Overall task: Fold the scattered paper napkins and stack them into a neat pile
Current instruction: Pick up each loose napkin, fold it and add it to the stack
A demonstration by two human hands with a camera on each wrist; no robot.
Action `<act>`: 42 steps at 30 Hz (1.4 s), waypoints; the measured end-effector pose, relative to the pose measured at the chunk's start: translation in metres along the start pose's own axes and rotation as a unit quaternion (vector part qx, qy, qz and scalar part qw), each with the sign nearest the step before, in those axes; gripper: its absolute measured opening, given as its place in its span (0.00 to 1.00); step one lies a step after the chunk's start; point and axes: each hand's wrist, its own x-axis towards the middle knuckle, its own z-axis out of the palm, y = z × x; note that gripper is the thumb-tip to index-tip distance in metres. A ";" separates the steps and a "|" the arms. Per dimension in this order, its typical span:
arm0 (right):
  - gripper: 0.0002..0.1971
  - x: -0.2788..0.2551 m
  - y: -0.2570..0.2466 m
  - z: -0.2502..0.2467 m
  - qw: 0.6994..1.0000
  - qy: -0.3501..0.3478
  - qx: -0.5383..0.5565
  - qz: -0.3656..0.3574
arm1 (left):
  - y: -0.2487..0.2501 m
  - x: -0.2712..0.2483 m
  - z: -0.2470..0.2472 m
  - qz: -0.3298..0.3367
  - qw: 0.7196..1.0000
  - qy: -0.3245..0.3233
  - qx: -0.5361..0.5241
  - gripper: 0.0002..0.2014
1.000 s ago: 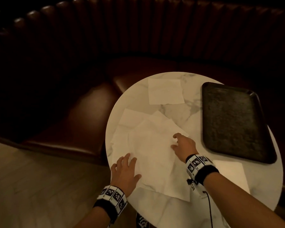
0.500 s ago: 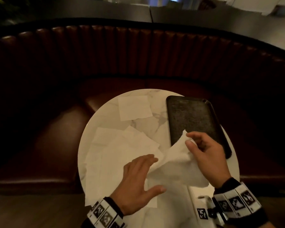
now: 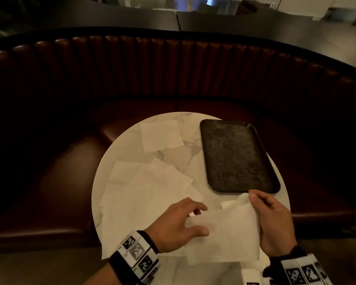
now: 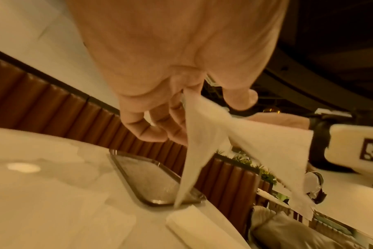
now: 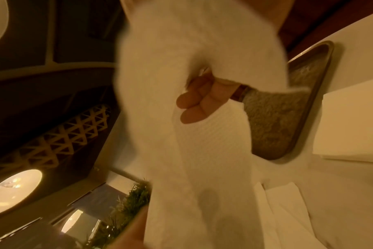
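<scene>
Two hands held one white napkin [image 3: 224, 233] in the air above the near edge of the round marble table [image 3: 193, 124]. The left hand [image 3: 179, 225] pinched its left corner between curled fingers and thumb; the right hand [image 3: 273, 221] gripped the opposite edge, fingers curled round the paper. Several unfolded napkins [image 3: 148, 188] lay overlapping along the table's left edge, and a folded napkin [image 3: 161, 135] sat near the far edge. A dark tray [image 3: 236, 157] rested along the right edge, with another folded napkin [image 4: 194, 225] just beside its near end.
</scene>
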 end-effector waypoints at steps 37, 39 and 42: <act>0.07 -0.036 0.071 -0.041 0.964 -0.188 -0.184 0.044 | -0.010 0.108 -0.020 0.005 0.998 0.052 0.037 0.05; 0.04 -0.031 0.089 -0.061 0.972 -0.140 -0.174 0.067 | -0.011 0.137 0.015 0.017 0.999 0.004 0.050 0.05; 0.03 -0.018 0.117 -0.092 0.974 -0.061 -0.192 0.103 | -0.010 0.173 0.069 0.033 0.994 -0.066 0.074 0.05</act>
